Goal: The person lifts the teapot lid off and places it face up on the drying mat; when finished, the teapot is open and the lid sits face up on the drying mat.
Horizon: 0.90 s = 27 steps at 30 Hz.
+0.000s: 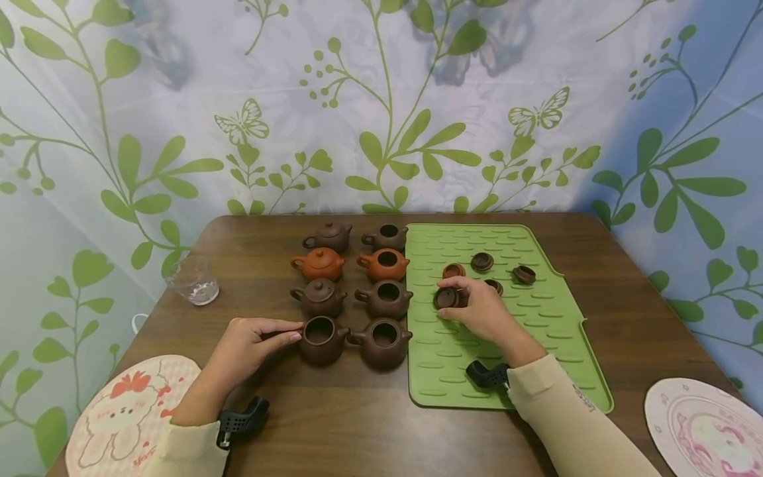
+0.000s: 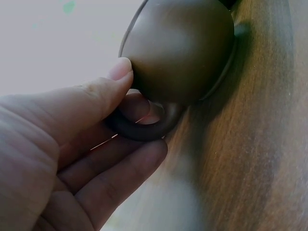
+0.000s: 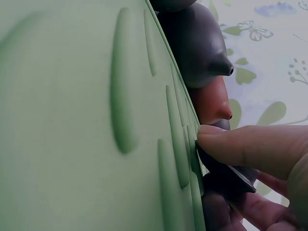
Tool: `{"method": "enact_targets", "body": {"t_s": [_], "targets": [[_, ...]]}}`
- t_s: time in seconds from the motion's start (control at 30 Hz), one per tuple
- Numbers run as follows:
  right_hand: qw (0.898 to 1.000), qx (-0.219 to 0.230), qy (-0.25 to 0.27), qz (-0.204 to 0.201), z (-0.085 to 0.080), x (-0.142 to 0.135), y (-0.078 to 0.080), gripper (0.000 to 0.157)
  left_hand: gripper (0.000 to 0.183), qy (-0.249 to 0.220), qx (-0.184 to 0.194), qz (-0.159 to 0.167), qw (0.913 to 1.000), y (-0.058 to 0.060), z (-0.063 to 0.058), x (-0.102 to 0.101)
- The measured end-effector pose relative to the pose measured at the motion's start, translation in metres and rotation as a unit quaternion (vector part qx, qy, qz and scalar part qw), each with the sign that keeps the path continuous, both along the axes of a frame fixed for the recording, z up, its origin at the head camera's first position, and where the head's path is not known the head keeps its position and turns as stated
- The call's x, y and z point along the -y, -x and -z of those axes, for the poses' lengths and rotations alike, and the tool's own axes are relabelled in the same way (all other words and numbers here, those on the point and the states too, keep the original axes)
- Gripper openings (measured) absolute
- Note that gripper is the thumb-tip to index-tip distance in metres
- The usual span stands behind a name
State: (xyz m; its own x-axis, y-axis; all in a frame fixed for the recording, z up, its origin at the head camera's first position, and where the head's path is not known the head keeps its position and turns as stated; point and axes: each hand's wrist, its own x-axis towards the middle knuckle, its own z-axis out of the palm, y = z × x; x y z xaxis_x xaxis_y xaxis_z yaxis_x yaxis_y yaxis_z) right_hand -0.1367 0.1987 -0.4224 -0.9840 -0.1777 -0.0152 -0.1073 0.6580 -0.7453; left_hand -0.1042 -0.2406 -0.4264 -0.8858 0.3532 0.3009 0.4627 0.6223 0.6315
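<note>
My left hand (image 1: 253,348) holds the front-left brown teapot (image 1: 322,354) by its handle (image 2: 144,131). In the left wrist view the thumb rests on the pot's body, with fingers behind the handle. This teapot stands lidless on the table, its dark opening facing up. Over the green mat (image 1: 435,377), my right hand (image 1: 485,311) pinches a dark brown teapot lid (image 1: 446,299) between thumb and fingers. An orange lid (image 1: 454,270) and several brown lids, one of them at the far right (image 1: 524,274), lie around that hand. Part of a brown lid (image 1: 493,286) is hidden behind it.
Three lidded teapots, including an orange one (image 1: 320,265), line up behind the held pot. Beside them runs a column of lidless teapots (image 1: 384,354) along the mat's left edge. A clear glass (image 1: 199,285) stands at left; round placemats (image 1: 134,424) lie at both front corners.
</note>
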Motion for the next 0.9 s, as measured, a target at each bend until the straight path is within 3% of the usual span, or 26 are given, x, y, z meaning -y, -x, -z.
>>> {"method": "enact_targets", "body": {"t_s": [0.33, 0.9], "targets": [[0.999, -0.014, 0.024, 0.021, -0.0009, 0.0010, -0.0009, 0.058, 0.019, 0.002, -0.010, 0.000, 0.9999, -0.0007, 0.0008, 0.0005], [0.997, -0.064, 0.004, 0.031, -0.0022, 0.0024, -0.0030, 0.054, 0.018, -0.004, 0.004, 0.002, 1.0000, -0.0012, -0.0032, -0.0016]]}}
